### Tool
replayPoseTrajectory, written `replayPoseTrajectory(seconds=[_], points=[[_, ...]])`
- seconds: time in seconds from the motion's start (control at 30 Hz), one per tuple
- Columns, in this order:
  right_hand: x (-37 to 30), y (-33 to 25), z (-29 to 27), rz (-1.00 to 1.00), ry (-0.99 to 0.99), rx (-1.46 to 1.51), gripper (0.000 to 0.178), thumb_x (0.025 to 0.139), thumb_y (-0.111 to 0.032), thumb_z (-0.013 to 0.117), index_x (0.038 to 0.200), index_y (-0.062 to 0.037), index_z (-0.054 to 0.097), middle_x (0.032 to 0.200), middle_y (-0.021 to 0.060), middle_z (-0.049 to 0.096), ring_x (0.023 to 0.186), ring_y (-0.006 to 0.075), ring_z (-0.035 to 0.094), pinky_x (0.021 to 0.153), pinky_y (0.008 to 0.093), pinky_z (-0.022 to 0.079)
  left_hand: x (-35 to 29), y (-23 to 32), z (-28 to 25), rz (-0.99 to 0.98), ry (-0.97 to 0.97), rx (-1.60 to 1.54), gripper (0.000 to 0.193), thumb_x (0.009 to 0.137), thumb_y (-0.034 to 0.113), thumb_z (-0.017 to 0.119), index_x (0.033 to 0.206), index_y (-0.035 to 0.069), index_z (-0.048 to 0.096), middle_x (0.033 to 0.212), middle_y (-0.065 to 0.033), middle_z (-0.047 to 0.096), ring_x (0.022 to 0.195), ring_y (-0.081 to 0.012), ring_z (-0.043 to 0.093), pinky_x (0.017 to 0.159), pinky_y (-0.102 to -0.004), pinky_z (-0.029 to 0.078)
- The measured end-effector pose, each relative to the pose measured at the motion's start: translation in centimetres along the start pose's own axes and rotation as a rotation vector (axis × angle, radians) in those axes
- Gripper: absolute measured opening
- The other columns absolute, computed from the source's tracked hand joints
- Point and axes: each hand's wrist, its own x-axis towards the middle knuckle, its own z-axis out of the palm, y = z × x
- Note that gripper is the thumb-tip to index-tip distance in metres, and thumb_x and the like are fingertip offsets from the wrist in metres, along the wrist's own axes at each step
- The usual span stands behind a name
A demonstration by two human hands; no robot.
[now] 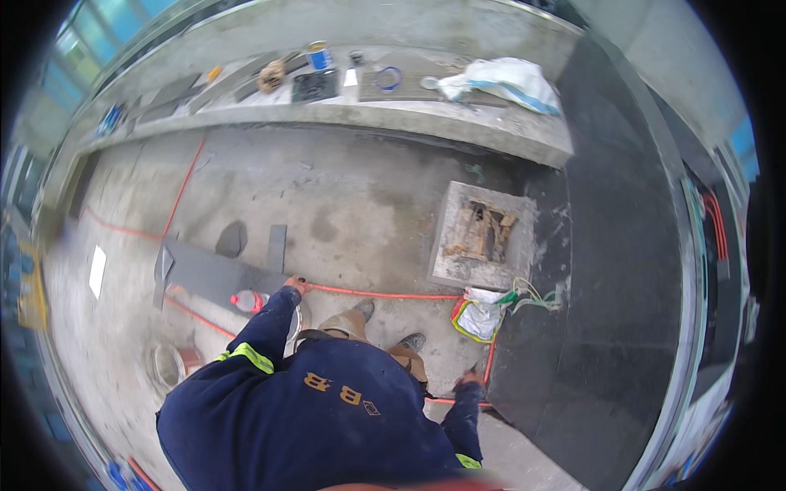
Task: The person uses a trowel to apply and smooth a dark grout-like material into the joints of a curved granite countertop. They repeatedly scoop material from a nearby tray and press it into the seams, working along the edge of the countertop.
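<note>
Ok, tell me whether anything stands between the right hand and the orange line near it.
Nothing visible does: the orange line passes close beside the right hand, with no object showing between them. I cannot tell whether they touch.

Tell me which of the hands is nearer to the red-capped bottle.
Left. The left hand is a little to the right of the red-capped bottle; the right hand is much farther right, beyond both shoes.

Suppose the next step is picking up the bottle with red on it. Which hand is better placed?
Probably the left hand: it is nearer the bottle, though it seems to touch the red hose. The right hand is farther off, near the dark panel.
</note>
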Motion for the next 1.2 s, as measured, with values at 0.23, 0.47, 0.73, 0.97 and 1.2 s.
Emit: replayPoseTrajectory(seconds=[0.23, 0.47, 0.73, 0.97, 1.2], points=[[-4.9, 7.2, 4.9, -0.16, -0.412, -1.045, 0.034, 0.076, -0.031, 0.066, 0.097, -0.0027, 0.066, 0.086, 0.0137, 0.065, 0.072, 0.0297, 0.062, 0.061, 0.0435, 0.049, -11.8, -6.8, -3.8, -0.398, -0.059, -0.182, 0.075, 0.066, 0.046, 0.08, 0.116, -0.006, 0.06, 0.114, -0.0213, 0.065, 0.11, -0.0325, 0.061, 0.093, -0.0366, 0.048], [0.2, -10.6, 6.6, -0.193, -0.006, -0.229, 0.032, 0.082, -0.004, 0.062, 0.113, -0.0027, 0.054, 0.081, 0.0138, 0.061, 0.052, 0.0235, 0.058, 0.036, 0.0397, 0.045, -10.2, -20.2, 0.0, -0.618, -0.192, -0.065, 0.065, 0.073, 0.039, 0.079, 0.111, -0.01, 0.059, 0.087, -0.0155, 0.07, 0.066, -0.0238, 0.069, 0.059, -0.0377, 0.055], [-6.1, -29.5, 19.1, -0.476, -0.088, -0.461, 0.033, 0.084, -0.009, 0.063, 0.115, -0.0075, 0.051, 0.071, 0.0142, 0.061, 0.038, 0.022, 0.053, 0.031, 0.0374, 0.041, 8.5, -20.7, -6.4, -0.339, 0.05, -0.278, 0.051, 0.077, 0.033, 0.076, 0.113, 0.0, 0.061, 0.088, -0.0153, 0.068, 0.068, -0.0202, 0.066, 0.065, -0.0346, 0.053], [-8.5, -26.4, 29.1, -0.226, -0.219, -0.817, 0.033, 0.083, -0.006, 0.059, 0.115, -0.0074, 0.048, 0.068, 0.014, 0.059, 0.042, 0.0255, 0.055, 0.035, 0.0389, 0.044, 18.9, -12.9, -15.2, -0.231, 0.096, -0.473, 0.056, 0.075, 0.038, 0.076, 0.11, -0.003, 0.062, 0.095, -0.0181, 0.069, 0.09, -0.0304, 0.066, 0.082, -0.0376, 0.051], [-6.9, -28.9, 37.5, 0.02, -0.406, -1.316, 0.034, 0.085, -0.01, 0.056, 0.118, 0.0007, 0.056, 0.068, 0.0165, 0.064, 0.049, 0.0268, 0.062, 0.043, 0.0397, 0.049, 21.6, -12.0, -17.3, -0.426, 0.091, -0.805, 0.049, 0.079, 0.027, 0.076, 0.114, -0.003, 0.059, 0.091, -0.0131, 0.066, 0.068, -0.0165, 0.062, 0.063, -0.031, 0.051]])
